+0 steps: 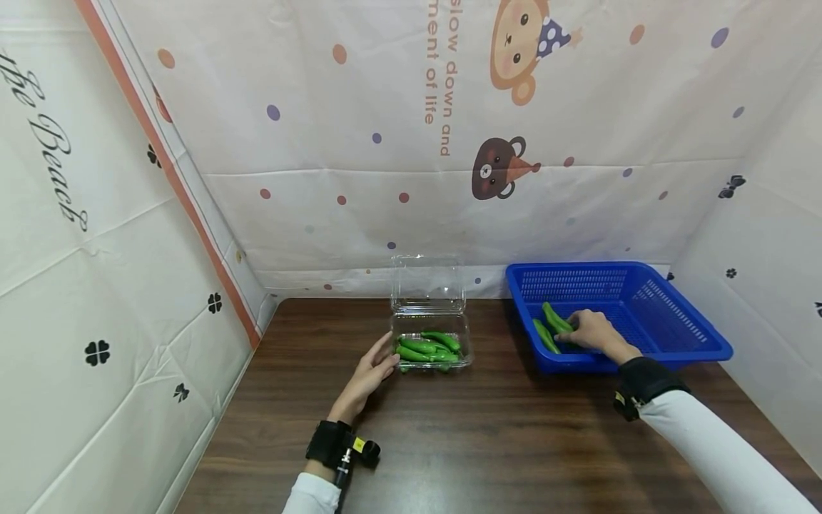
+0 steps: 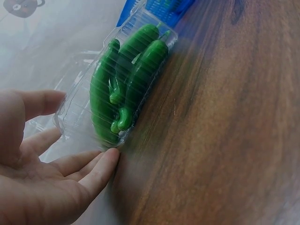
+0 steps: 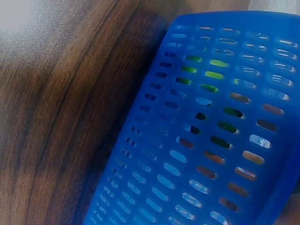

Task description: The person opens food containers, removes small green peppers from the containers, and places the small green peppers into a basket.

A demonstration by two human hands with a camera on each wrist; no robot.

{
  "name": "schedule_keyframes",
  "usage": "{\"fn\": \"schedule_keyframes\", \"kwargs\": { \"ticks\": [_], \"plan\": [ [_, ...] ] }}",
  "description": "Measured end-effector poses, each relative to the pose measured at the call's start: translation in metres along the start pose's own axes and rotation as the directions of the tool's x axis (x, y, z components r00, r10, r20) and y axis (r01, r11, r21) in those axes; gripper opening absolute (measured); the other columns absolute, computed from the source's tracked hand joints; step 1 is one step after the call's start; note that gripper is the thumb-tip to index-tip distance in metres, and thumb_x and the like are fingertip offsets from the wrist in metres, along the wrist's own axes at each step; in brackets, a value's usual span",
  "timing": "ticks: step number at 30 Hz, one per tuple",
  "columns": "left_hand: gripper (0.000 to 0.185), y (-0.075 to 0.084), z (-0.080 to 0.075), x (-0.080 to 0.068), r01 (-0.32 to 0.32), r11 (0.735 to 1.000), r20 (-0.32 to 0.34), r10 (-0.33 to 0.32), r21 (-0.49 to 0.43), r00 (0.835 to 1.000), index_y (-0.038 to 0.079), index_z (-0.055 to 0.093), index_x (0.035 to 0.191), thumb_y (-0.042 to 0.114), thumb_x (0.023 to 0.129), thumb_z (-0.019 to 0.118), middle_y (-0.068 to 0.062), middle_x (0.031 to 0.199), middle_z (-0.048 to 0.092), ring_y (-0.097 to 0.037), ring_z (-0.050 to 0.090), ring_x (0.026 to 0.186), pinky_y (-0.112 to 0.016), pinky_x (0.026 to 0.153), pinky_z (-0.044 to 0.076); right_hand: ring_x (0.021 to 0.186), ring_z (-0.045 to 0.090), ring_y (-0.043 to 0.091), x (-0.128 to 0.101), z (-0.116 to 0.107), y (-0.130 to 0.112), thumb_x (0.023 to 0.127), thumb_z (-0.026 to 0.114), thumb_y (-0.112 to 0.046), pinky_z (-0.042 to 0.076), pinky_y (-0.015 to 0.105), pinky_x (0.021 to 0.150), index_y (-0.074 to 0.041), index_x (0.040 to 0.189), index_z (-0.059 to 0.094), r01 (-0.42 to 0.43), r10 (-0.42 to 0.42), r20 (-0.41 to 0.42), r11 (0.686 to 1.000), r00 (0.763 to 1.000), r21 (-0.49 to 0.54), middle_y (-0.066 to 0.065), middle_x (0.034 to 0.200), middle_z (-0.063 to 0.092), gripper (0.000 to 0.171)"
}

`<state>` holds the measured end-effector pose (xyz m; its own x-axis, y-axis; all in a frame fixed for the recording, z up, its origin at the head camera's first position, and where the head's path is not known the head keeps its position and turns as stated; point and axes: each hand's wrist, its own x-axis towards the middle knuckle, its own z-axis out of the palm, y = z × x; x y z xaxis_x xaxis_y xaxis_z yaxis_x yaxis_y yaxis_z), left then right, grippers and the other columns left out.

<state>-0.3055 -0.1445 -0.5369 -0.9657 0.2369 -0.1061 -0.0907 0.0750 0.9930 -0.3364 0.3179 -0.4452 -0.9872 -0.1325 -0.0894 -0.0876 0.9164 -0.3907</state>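
Observation:
Several green chili peppers (image 1: 429,348) lie in a clear plastic clamshell box (image 1: 467,343), its lid (image 1: 427,282) standing raised at the back. My left hand (image 1: 370,369) is at the box's left end, fingers spread and fairly straight; in the left wrist view its fingertips (image 2: 111,153) touch the clear wall. My right hand (image 1: 594,332) reaches into a blue plastic basket (image 1: 683,350). Its thumb and fingers pinch a green chili pepper (image 1: 554,314), while another pepper (image 1: 544,335) lies just left of it. The basket's slotted wall (image 3: 187,140) mostly hides the right fingers in the right wrist view.
Both containers stand on a dark wooden table (image 1: 443,442), the basket to the right of the box. A printed cloth (image 1: 321,143) hangs behind the table, with more cloth at both sides. Bare tabletop lies between box and basket.

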Motion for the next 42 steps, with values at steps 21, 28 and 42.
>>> {"fn": "schedule_keyframes", "kwargs": {
  "ticks": [21,28,42],
  "plan": [
    [0.066,0.0014,-0.0006,-0.0005,0.003,1.0,0.004,-0.003,0.005,1.0,0.02,0.025,0.164,0.023,0.106,0.057,-0.029,0.164,0.028,-0.044,0.035,0.15,-0.055,0.122,0.038,0.098,0.067,0.048,0.0028,0.0039,0.0056,0.091,0.076,-0.028,0.06,0.055,0.079,0.023,0.116,0.062,0.004,0.0,0.072,0.999,0.997,-0.05,0.04,0.113,0.066,0.058],
    [0.066,0.0021,0.0007,-0.0018,0.009,1.0,-0.002,-0.009,0.009,1.0,0.021,0.026,0.164,0.023,0.106,0.057,-0.029,0.164,0.029,-0.044,0.036,0.149,-0.054,0.122,0.038,0.094,0.068,0.043,0.002,0.0035,0.0049,0.092,0.074,-0.027,0.059,0.052,0.078,0.023,0.116,0.062,0.012,-0.007,0.093,0.998,0.996,-0.056,0.04,0.11,0.066,0.057],
    [0.065,0.0008,0.0011,-0.0007,0.001,1.0,-0.01,-0.001,-0.005,1.0,0.02,0.027,0.163,0.02,0.106,0.057,-0.029,0.163,0.031,-0.043,0.038,0.148,-0.055,0.122,0.038,0.099,0.067,0.045,0.0004,-0.0018,0.0022,0.098,0.067,-0.027,0.059,0.056,0.082,0.021,0.123,0.06,0.009,-0.001,0.121,0.998,0.993,-0.064,0.04,0.118,0.064,0.054]
  ]
}}
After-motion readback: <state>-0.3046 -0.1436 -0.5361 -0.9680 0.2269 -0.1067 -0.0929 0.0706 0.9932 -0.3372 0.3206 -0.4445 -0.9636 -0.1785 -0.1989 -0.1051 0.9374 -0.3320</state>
